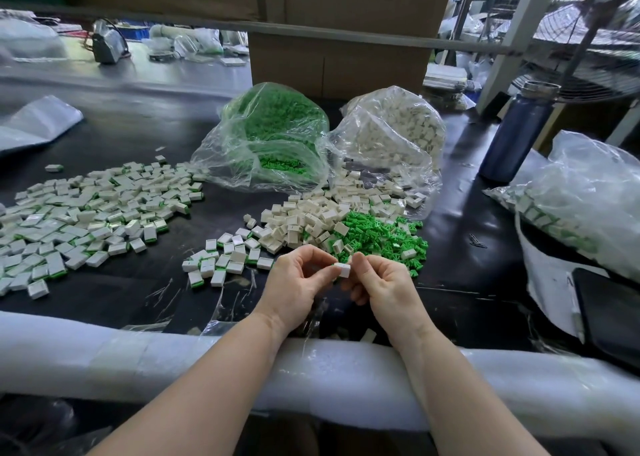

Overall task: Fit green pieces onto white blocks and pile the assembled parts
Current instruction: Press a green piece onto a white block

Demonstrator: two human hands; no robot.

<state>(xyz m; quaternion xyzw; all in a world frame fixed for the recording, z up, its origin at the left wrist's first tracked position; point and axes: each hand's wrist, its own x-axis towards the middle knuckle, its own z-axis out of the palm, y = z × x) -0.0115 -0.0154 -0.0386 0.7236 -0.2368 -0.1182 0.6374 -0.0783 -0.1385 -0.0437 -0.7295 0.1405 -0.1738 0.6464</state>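
We are pinching one white block (pixel 343 269) between left hand (pixel 298 287) and right hand (pixel 382 287), both grips curled on it; squaring it before pressing should be helping.

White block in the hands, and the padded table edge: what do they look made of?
White block, pinched by left hand and right hand: probably moulded plastic, matte, with crisp edges. Table edge padding: apparently white foam sheet, soft and faintly translucent, wrapped round.

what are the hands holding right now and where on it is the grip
One white block, pinched between both hands: left hand fingertips grip its left end, right hand fingertips its right end.
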